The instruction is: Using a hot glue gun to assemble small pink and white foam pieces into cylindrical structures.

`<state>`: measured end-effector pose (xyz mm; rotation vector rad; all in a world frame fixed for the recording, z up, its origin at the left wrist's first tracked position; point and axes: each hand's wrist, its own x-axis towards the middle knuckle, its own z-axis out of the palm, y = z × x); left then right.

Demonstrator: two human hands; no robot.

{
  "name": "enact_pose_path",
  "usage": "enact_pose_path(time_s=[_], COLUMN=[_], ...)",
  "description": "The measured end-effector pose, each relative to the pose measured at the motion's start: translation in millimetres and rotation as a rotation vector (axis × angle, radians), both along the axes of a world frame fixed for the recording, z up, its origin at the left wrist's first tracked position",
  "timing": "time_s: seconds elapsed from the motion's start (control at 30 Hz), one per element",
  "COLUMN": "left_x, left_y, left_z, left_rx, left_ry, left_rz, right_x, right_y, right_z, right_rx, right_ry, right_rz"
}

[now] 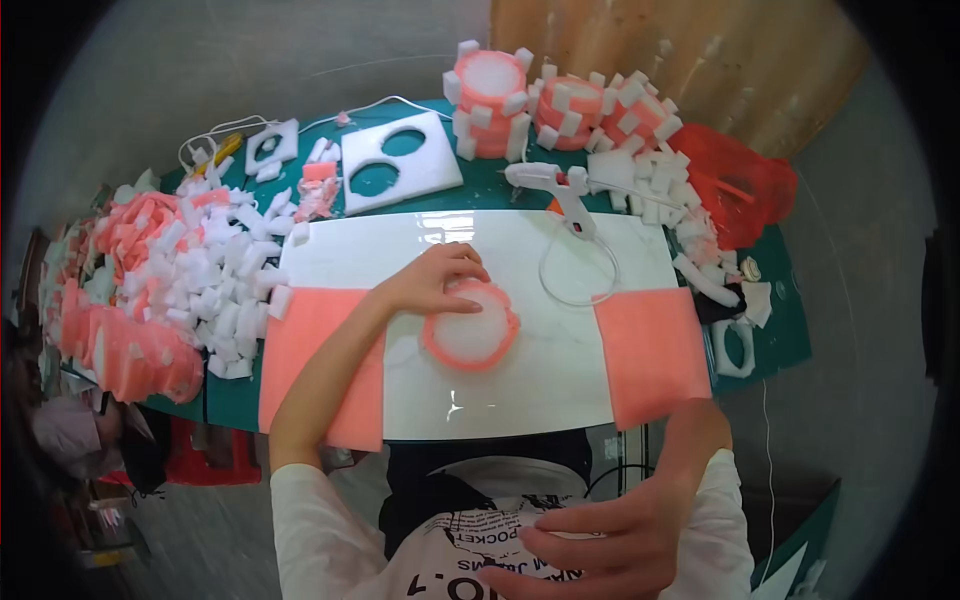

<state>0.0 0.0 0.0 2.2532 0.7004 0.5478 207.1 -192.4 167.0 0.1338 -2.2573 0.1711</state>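
My left hand (437,278) rests on the far rim of a round foam disc (470,335), white in the middle with a pink foam band around it, lying on a glossy white board (500,385). The fingers curl over the disc's edge. My right hand (600,545) is low against my chest, on the printed shirt, fingers together and nothing in it. A white glue gun (560,185) lies beyond the board with its cord looping over it.
Pink foam sheets (650,350) (320,365) flank the board. A heap of white and pink foam blocks (190,270) sits left. Finished pink discs studded with white blocks (560,105) stand at the back, next to a white sheet with round holes (400,160) and a red bag (740,185).
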Motion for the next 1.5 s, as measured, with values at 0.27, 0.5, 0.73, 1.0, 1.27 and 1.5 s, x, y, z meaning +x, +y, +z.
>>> enact_pose_path(time_s=[0.27, 0.5, 0.73, 1.0, 1.27, 1.5], left_x=[-1, -4, -9, -11, -7, -9], left_y=[3, 2, 10, 5, 7, 3], left_z=[-2, 2, -5, 0, 1, 3], left_rx=[0.034, 0.007, -0.498, -0.472, -0.477, -0.458], left_ry=[0.010, 0.112, -0.365, -0.466, -0.537, -0.357], left_rz=[-0.045, -0.018, 0.177, 0.272, 0.232, 0.313], right_x=[-11, 2, 8, -1, 0, 5], right_y=[7, 15, 106, 160, 161, 162], right_z=[16, -2, -59, -135, -159, -153], right_rx=[0.005, 0.161, -0.561, -1.026, -1.256, -0.880], right_ry=[0.004, 0.059, -0.144, -0.296, 0.025, 0.119], right_rz=[0.005, 0.038, -0.645, -0.652, -0.489, -0.548])
